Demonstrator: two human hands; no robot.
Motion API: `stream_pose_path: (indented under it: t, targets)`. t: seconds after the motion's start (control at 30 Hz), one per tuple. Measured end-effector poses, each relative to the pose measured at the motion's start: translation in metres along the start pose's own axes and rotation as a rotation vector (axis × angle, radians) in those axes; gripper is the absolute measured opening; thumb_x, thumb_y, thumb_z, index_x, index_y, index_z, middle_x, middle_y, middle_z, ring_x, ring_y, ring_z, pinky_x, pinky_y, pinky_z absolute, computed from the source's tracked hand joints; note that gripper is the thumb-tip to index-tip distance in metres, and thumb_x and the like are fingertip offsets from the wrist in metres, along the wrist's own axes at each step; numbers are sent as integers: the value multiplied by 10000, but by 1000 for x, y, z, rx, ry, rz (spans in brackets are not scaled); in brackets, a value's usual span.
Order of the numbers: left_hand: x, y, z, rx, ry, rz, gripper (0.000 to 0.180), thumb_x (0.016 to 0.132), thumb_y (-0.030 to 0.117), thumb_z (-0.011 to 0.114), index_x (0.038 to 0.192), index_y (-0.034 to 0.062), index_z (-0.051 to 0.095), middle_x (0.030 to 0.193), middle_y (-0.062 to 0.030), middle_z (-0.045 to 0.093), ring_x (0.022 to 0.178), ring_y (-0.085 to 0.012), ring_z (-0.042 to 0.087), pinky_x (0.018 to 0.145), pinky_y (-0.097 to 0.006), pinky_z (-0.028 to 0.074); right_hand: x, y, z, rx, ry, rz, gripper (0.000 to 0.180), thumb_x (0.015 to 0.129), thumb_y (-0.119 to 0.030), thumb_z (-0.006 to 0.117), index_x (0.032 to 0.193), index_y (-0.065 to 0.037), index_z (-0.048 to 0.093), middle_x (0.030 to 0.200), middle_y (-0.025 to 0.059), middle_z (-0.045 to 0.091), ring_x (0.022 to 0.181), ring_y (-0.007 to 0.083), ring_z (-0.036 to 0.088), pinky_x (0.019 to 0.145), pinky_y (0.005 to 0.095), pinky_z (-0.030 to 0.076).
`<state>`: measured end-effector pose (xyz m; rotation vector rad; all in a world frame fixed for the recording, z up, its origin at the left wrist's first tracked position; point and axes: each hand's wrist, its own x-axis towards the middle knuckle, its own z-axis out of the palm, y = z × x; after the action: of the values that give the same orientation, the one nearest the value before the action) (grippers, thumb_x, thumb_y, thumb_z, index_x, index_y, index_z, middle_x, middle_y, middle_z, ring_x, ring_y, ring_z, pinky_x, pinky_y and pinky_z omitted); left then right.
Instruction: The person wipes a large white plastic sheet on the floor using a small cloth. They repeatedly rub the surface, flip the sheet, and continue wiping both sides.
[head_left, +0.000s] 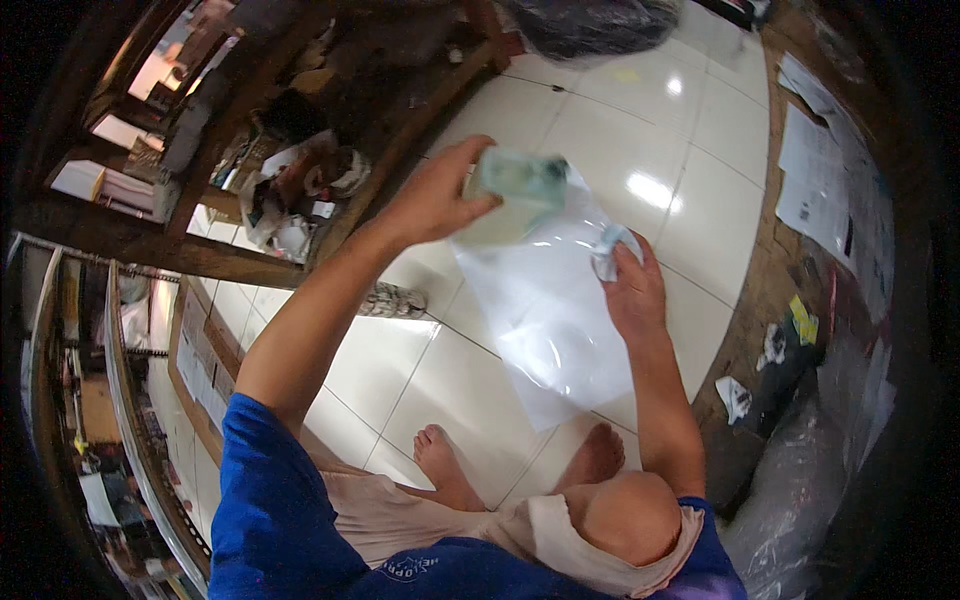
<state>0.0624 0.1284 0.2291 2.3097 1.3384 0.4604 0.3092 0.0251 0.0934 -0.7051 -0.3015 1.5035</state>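
Bare knees and feet (450, 465) are seen lowest in the frame, on white tile. Mid-frame, a clear plastic bag (550, 310) is pinched open by the right hand (632, 292); a pale green packet (515, 195) is gripped by the left hand (440, 200) at its mouth. Insertion seems underway; the mouth must be held wide.

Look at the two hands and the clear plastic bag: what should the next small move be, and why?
Probably lower the pale green packet into the clear plastic bag. The left hand holds the packet right at the bag's upper edge, while the right hand pinches that edge at the other side and the bag hangs down over the tiled floor.
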Motion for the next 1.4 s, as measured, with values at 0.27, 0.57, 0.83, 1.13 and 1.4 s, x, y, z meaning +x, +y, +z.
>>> stream_pose_path:
  t: [0.27, 0.57, 0.83, 1.13, 1.4]
  targets:
    - [39, -187, -94, 100, 610, -217, 608, 810, 281, 701, 1270, -43, 471, 1242, -207, 556, 1168, -293, 526, 1006, -400, 385, -12, 6, -42, -138, 90, 101, 288, 918, -38, 568, 1199, -10, 507, 1085, 93, 603, 990, 199, 608, 866, 378, 528]
    - [63, -358, -140, 573, 768, -250, 823, 783, 526, 687, 1312, -68, 475, 1295, -234, 518, 1214, -355, 493, 1037, -446, 368, -33, -2, -79, -322, 252, 107, 267, 922, -74, 588, 1178, -44, 517, 1044, 70, 624, 910, 172, 635, 783, 333, 559]
    - [76, -349, -122, 365, 768, -63, 732, 788, 493, 708, 1286, -13, 530, 1199, -177, 599, 1073, -312, 581, 932, -407, 444, -36, -4, -92, -617, 278, 114, 248, 870, -69, 653, 1108, -33, 590, 976, 51, 626, 848, 114, 588, 744, 246, 483]
    - [59, -265, -118, 522, 809, -46, 643, 787, 339, 735, 1313, 48, 506, 1287, -149, 535, 1175, -288, 506, 998, -429, 397, -28, 32, -71, -1123, -44, 189, 197, 869, -107, 636, 1044, -16, 642, 951, 5, 620, 850, 89, 559, 732, 249, 469]
    - [-82, -24, 94, -265, 266, -349, 436, 839, 146, 670, 1247, 64, 540, 1190, -135, 596, 1012, -239, 595, 865, -299, 467, -20, 86, -41, -1365, -359, 29, 202, 799, -65, 609, 991, -40, 668, 918, 153, 617, 855, 327, 604, 783, 393, 492]
